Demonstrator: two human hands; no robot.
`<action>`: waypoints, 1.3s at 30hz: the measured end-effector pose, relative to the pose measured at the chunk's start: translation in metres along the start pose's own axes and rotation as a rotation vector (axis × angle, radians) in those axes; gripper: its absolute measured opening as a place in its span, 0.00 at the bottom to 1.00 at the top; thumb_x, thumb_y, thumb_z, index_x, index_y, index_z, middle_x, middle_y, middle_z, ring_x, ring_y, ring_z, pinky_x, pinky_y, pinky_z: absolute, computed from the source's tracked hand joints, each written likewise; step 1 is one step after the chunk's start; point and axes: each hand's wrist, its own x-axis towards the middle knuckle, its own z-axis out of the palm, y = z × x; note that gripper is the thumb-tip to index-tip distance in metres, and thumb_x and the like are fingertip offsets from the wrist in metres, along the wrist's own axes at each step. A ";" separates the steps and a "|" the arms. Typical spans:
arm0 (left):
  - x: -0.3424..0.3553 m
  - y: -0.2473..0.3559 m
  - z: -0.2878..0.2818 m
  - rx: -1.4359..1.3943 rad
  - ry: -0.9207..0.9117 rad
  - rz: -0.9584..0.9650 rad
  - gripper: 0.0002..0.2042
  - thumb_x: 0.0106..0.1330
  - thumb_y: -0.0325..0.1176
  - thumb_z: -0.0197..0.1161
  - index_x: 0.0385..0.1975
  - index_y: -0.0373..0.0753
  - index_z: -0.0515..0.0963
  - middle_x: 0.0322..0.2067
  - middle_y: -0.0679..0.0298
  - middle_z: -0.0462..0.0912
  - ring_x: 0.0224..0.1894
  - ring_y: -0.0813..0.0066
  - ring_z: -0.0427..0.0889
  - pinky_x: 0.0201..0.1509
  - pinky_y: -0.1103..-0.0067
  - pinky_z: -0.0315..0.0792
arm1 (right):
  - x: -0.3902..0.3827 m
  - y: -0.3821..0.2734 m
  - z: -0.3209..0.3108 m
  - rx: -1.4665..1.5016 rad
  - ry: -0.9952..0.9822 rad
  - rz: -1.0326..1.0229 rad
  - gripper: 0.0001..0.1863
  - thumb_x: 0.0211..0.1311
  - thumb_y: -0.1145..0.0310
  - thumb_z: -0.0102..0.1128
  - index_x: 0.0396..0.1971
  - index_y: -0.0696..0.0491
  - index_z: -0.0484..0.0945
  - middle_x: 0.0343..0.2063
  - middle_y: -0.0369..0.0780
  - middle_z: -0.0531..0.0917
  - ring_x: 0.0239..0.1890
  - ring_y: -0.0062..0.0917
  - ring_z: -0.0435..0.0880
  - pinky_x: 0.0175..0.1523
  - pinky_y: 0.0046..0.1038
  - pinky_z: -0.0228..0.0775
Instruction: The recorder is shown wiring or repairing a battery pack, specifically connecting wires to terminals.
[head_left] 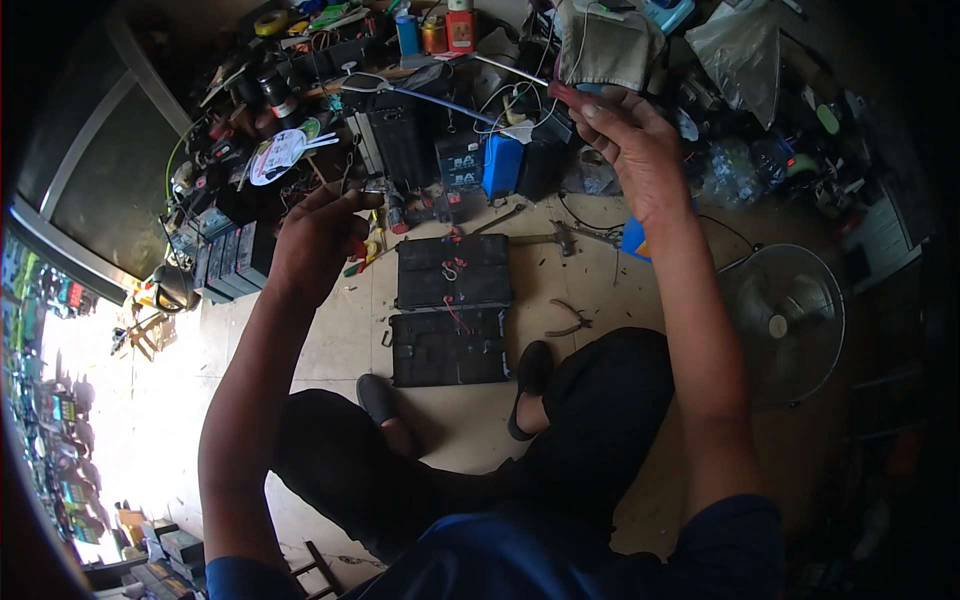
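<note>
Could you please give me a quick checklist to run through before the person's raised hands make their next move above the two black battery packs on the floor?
1. Right hand has a firm pinch on the dark red-tipped piece: ok.
2. Left hand has a secure hold on the small metal part: cannot tell, too small.
3. Both black battery packs lie flat on the floor: ok.
4. Pliers lie clear of the packs: ok.
5. Hammer lies off the packs: ok.
6. Loose red wire is clear of the pack tops: not ok.
</note>
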 end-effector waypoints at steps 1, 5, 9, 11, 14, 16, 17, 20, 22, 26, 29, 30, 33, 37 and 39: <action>-0.002 0.001 0.004 -0.233 0.058 -0.112 0.10 0.73 0.21 0.55 0.49 0.29 0.79 0.40 0.61 0.80 0.28 0.82 0.76 0.30 0.84 0.73 | -0.003 0.003 0.012 -0.026 0.000 -0.070 0.16 0.62 0.77 0.69 0.48 0.60 0.76 0.44 0.41 0.85 0.43 0.23 0.86 0.51 0.24 0.81; 0.002 -0.063 -0.052 0.213 -0.043 -0.019 0.15 0.72 0.19 0.55 0.56 0.36 0.80 0.34 0.68 0.78 0.28 0.77 0.74 0.30 0.79 0.70 | -0.043 0.041 0.025 -0.149 0.050 -0.003 0.14 0.64 0.74 0.68 0.47 0.59 0.77 0.40 0.40 0.86 0.39 0.21 0.87 0.44 0.22 0.81; 0.001 -0.071 -0.069 0.883 -0.057 0.230 0.13 0.74 0.23 0.55 0.54 0.35 0.80 0.31 0.66 0.77 0.26 0.78 0.74 0.28 0.81 0.70 | -0.046 0.026 0.015 0.005 0.069 0.061 0.16 0.64 0.70 0.69 0.49 0.56 0.78 0.39 0.39 0.86 0.39 0.23 0.88 0.43 0.21 0.80; 0.008 -0.073 -0.071 0.004 0.056 -0.212 0.12 0.77 0.29 0.53 0.51 0.31 0.79 0.31 0.66 0.78 0.29 0.83 0.72 0.26 0.86 0.65 | -0.046 0.027 0.007 0.045 0.115 0.055 0.15 0.64 0.68 0.70 0.47 0.55 0.78 0.38 0.39 0.86 0.41 0.24 0.89 0.39 0.18 0.77; 0.008 -0.067 -0.059 -0.203 0.103 -0.281 0.13 0.78 0.33 0.51 0.53 0.32 0.78 0.26 0.65 0.76 0.21 0.83 0.71 0.20 0.86 0.64 | -0.051 0.021 -0.002 0.165 0.098 0.068 0.13 0.64 0.66 0.70 0.45 0.53 0.79 0.37 0.37 0.86 0.39 0.23 0.88 0.40 0.18 0.78; 0.016 -0.082 -0.044 -0.010 -0.001 -0.130 0.13 0.78 0.32 0.51 0.52 0.31 0.77 0.29 0.64 0.78 0.22 0.81 0.73 0.21 0.86 0.67 | -0.051 0.022 -0.012 0.211 0.099 0.106 0.12 0.65 0.65 0.70 0.44 0.51 0.79 0.37 0.36 0.86 0.38 0.22 0.88 0.41 0.20 0.80; 0.019 -0.090 -0.039 0.061 -0.027 -0.041 0.13 0.78 0.32 0.51 0.52 0.30 0.76 0.31 0.62 0.79 0.23 0.80 0.74 0.22 0.86 0.68 | -0.052 0.022 -0.015 0.222 0.092 0.113 0.12 0.65 0.64 0.70 0.44 0.50 0.79 0.37 0.35 0.85 0.37 0.21 0.88 0.42 0.20 0.80; 0.044 -0.136 -0.094 0.361 -0.060 0.299 0.11 0.78 0.32 0.50 0.48 0.31 0.75 0.34 0.60 0.81 0.25 0.76 0.76 0.24 0.84 0.73 | -0.052 0.022 0.017 0.264 -0.022 0.103 0.13 0.63 0.67 0.71 0.45 0.51 0.78 0.38 0.36 0.85 0.39 0.21 0.87 0.43 0.19 0.80; 0.033 -0.114 -0.066 0.938 -0.041 0.317 0.20 0.68 0.29 0.56 0.59 0.48 0.78 0.44 0.54 0.85 0.49 0.54 0.85 0.50 0.68 0.79 | -0.058 0.019 0.014 0.241 -0.051 0.115 0.16 0.62 0.70 0.72 0.47 0.52 0.76 0.39 0.36 0.85 0.40 0.21 0.87 0.45 0.19 0.80; 0.047 -0.132 -0.094 0.887 0.006 0.383 0.26 0.62 0.28 0.60 0.63 0.47 0.74 0.44 0.55 0.82 0.47 0.54 0.85 0.49 0.65 0.81 | -0.061 0.021 0.034 0.122 -0.168 0.097 0.20 0.61 0.72 0.71 0.51 0.55 0.74 0.42 0.40 0.85 0.41 0.23 0.87 0.43 0.20 0.79; 0.042 -0.111 -0.061 1.093 -0.018 0.487 0.26 0.61 0.27 0.61 0.63 0.47 0.73 0.47 0.55 0.81 0.48 0.56 0.84 0.50 0.66 0.80 | -0.072 0.013 0.038 0.084 -0.191 0.098 0.19 0.61 0.73 0.71 0.50 0.56 0.75 0.41 0.40 0.86 0.40 0.22 0.87 0.43 0.21 0.80; 0.039 -0.104 -0.058 1.057 -0.026 0.422 0.27 0.61 0.27 0.61 0.63 0.48 0.72 0.49 0.55 0.80 0.50 0.57 0.84 0.49 0.67 0.80 | -0.073 0.012 0.040 0.087 -0.194 0.096 0.19 0.61 0.73 0.71 0.50 0.56 0.75 0.41 0.40 0.86 0.40 0.22 0.87 0.43 0.21 0.80; 0.031 -0.087 -0.054 1.032 -0.027 0.273 0.27 0.60 0.28 0.61 0.63 0.48 0.73 0.50 0.55 0.80 0.51 0.55 0.83 0.49 0.67 0.80 | -0.077 0.011 0.047 0.058 -0.244 0.058 0.12 0.64 0.74 0.69 0.45 0.56 0.79 0.42 0.39 0.86 0.40 0.18 0.85 0.44 0.20 0.79; 0.029 -0.081 -0.046 0.984 -0.032 0.645 0.09 0.78 0.34 0.50 0.46 0.36 0.74 0.32 0.60 0.82 0.18 0.73 0.78 0.16 0.82 0.70 | -0.079 0.008 0.055 0.013 -0.282 0.020 0.11 0.64 0.77 0.67 0.45 0.57 0.79 0.42 0.39 0.86 0.41 0.16 0.84 0.45 0.21 0.80; 0.013 -0.054 -0.020 -0.548 -0.111 -0.103 0.07 0.77 0.33 0.51 0.45 0.37 0.74 0.33 0.60 0.81 0.21 0.72 0.79 0.17 0.82 0.70 | -0.081 0.008 0.052 -0.014 -0.269 0.012 0.11 0.65 0.77 0.67 0.45 0.57 0.79 0.42 0.39 0.85 0.41 0.16 0.84 0.46 0.21 0.80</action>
